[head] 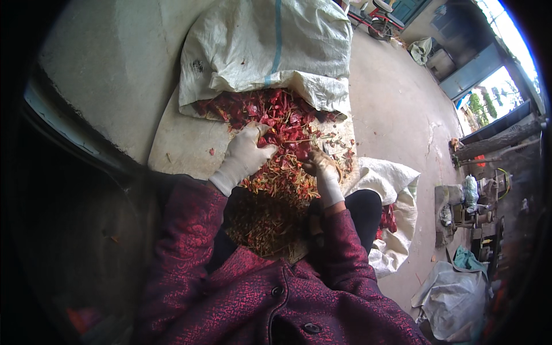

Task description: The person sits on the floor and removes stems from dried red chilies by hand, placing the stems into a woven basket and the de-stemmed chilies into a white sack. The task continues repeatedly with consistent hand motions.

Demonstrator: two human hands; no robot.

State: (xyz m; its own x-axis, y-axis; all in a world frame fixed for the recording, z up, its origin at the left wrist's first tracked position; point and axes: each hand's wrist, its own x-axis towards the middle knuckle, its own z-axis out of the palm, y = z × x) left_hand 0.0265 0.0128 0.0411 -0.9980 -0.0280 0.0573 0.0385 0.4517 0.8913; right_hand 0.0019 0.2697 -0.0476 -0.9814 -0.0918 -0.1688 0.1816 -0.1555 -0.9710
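Observation:
Dried red chili peppers [276, 112] spill from the mouth of a white woven sack [310, 39] with a blue stripe onto a pale board [189, 146]. My left hand [248, 148], in a whitish knit glove, rests at the left edge of the pile, thumb and fingers apart; whether it pinches a pepper is unclear. My right hand [323, 168], in a glove with brown-stained fingers, holds a red chili pepper [303, 152] at its fingertips. Chili stems and scraps [280, 181] lie between the hands and in a dark heap [267, 224] below, between the legs.
A second white woven sack [384, 172] with red peppers inside stands beside the right knee. Farther right on the concrete floor are a machine [470, 207] and a grey sheet or bag [453, 297]. A red two-wheeled vehicle [379, 21] stands at the back. A wall lies left.

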